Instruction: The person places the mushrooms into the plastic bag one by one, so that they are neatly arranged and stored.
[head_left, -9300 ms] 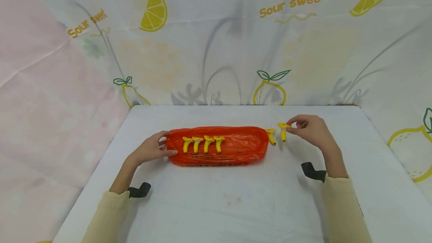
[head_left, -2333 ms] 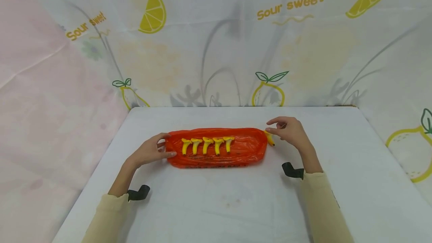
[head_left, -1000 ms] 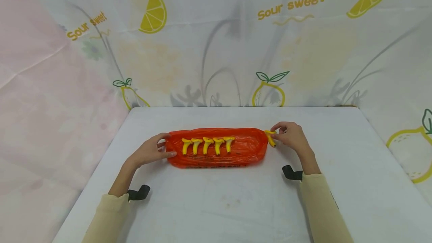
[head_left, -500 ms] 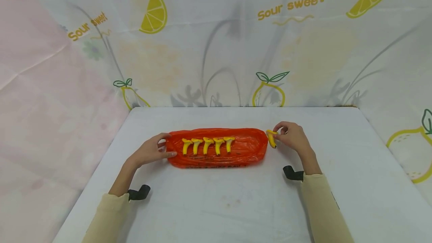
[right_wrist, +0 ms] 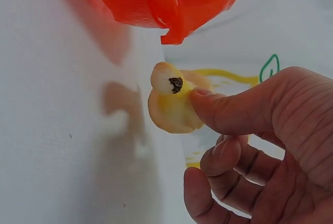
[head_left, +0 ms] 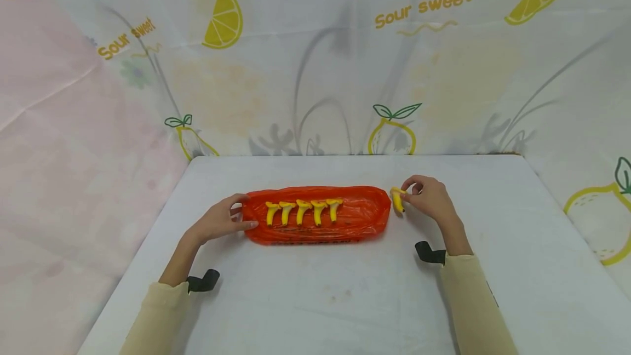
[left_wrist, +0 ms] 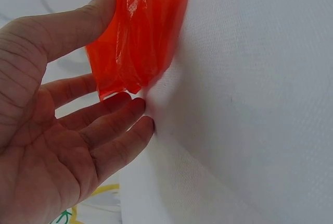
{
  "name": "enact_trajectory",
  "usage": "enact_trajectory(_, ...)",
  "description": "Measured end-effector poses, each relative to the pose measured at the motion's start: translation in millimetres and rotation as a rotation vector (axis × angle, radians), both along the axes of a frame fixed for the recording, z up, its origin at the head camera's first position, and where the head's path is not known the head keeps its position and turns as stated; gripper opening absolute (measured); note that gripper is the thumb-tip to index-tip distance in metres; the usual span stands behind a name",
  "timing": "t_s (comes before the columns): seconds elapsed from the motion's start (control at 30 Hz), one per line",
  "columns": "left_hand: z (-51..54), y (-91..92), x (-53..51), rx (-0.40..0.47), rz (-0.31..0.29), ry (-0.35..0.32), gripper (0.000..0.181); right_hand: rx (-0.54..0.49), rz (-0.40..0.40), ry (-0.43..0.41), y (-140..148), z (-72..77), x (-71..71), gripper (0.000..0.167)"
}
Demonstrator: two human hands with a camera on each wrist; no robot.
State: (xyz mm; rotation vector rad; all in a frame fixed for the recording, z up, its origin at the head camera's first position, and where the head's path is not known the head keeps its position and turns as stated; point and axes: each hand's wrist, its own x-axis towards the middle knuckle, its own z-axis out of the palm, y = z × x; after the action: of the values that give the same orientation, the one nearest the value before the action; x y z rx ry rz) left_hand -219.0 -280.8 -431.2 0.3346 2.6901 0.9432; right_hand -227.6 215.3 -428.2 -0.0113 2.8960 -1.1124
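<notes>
A long tray covered in red plastic bag film (head_left: 362, 210) lies across the white table. My left hand (head_left: 221, 218) holds its left end, with the thumb on the near side and a finger on the far side; the left wrist view shows the other fingers loosely bent beside the film. Several yellow chanterelle-like mushrooms (head_left: 303, 213) stand in a row in the tray's left and middle part, caps away from me. Just off the tray's right end, my right hand (head_left: 430, 197) pinches another yellow mushroom (right_wrist: 174, 104) between thumb and fingers, its dark-tipped stem toward the wrist camera.
The white table (head_left: 315, 300) has a cloth-like surface and ends at a backdrop (head_left: 315, 70) printed with lemons. A black wrist mount (head_left: 429, 252) juts inward from the right sleeve, and another black mount (head_left: 203, 280) from the left.
My right hand took hold of the mushroom beside the tray's right end and has drawn it slightly right, away from the tray. Earlier, another mushroom joined the row. My left hand stays put.
</notes>
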Motion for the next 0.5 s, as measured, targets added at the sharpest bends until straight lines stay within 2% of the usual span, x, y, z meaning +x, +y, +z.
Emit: enact_trajectory(0.5, -1.3, -0.6, -0.4, 0.017, -0.011, -0.005, 0.078, -0.052, -0.035, 0.079, -0.7, 15.5, 7.0, 0.018)
